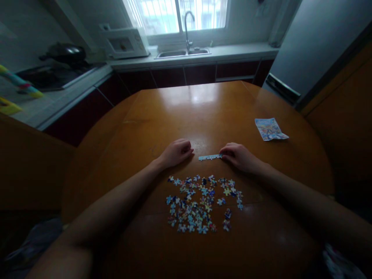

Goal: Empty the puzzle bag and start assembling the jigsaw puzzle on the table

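A narrow strip of joined jigsaw puzzle pieces (209,157) lies on the wooden table, pale blue and running left to right. At its right end, my right hand (236,155) has its fingertips closed on a puzzle piece, mostly covered by the fingers. My left hand (176,152) rests on the table just left of the strip, apart from it. Its fingers are curled in, and nothing shows between them. Nearer to me, many loose jigsaw pieces (192,211) are spread in a patch, some overlapping, in blue, white, yellow and red.
A creased printed picture sheet (270,129) lies at the table's right. The round-ended table (180,104) reaches toward a counter with a sink (183,53), a microwave (124,42) and a dark pan (65,52) on a stove. A fridge (316,42) stands at the right.
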### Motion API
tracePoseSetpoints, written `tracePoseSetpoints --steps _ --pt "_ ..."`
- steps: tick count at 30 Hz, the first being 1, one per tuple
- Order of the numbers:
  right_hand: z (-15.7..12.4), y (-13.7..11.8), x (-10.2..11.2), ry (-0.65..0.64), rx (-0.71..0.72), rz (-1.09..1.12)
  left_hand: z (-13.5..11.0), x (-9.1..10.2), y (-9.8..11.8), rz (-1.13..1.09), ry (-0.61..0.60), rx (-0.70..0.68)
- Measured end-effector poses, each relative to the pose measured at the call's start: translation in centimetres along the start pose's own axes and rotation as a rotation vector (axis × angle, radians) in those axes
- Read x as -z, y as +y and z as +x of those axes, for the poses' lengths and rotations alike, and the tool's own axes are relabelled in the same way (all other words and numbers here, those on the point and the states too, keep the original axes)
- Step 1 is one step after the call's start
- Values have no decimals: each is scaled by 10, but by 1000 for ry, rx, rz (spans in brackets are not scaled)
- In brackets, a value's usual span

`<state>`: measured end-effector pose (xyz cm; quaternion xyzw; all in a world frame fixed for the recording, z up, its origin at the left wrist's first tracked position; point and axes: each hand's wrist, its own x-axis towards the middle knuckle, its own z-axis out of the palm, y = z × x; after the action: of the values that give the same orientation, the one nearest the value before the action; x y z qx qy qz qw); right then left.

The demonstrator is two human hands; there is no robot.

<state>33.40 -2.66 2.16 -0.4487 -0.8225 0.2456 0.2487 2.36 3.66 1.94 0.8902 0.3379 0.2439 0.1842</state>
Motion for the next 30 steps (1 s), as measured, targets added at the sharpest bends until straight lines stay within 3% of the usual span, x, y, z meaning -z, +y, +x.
tracePoseSetpoints --steps 24,30 --pt "-4 -5 0 -6 50 5 -1 -1 -3 8 -4 -5" --pt "-5 1 -3 37 40 -11 -2 5 11 23 -84 -140"
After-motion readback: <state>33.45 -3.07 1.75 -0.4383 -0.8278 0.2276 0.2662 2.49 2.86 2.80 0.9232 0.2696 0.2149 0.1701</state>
